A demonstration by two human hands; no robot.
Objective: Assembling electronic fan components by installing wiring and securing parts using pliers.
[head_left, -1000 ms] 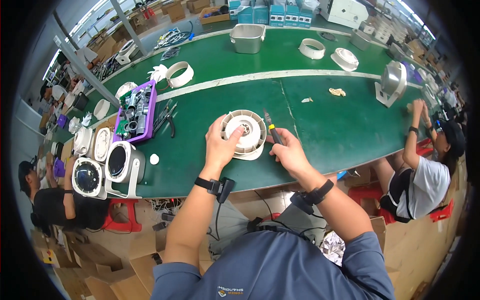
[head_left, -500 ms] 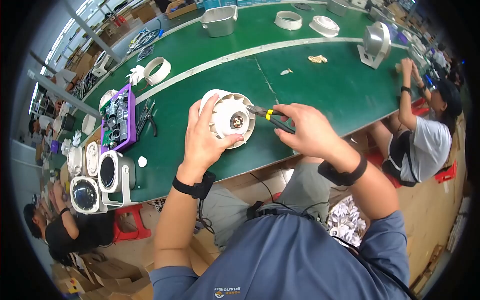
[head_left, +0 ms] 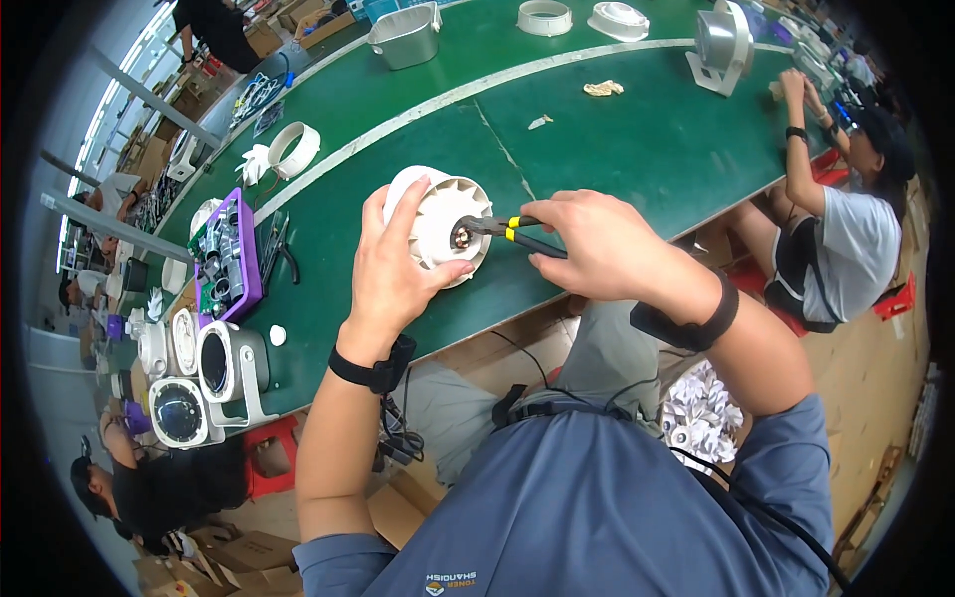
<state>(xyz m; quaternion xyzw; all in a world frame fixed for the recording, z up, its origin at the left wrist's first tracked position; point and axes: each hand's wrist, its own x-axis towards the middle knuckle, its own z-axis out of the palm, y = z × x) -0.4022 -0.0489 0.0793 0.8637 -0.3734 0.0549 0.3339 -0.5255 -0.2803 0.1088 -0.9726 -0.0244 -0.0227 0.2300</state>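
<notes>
My left hand grips a round white plastic housing by its side, thumb at the lower rim and fingers over the top. Ribs ring the housing's face, and brass-coloured metal parts sit in its central hole. In my right hand is a pair of pliers with black and yellow handles. The pliers' jaws reach into the central hole, against or right beside the metal parts; whether they clamp one I cannot tell. Both hands are above the near edge of the green table.
To the left lie a purple tray of metal parts, hand tools and white lamp-like units. A white ring and metal bin stand farther back. A co-worker sits at the right, beyond a round silver unit on a bracket.
The pliers have moved left from the housing's rim into its central hole. The housing remains in my left hand. The whole view has shifted slightly.
</notes>
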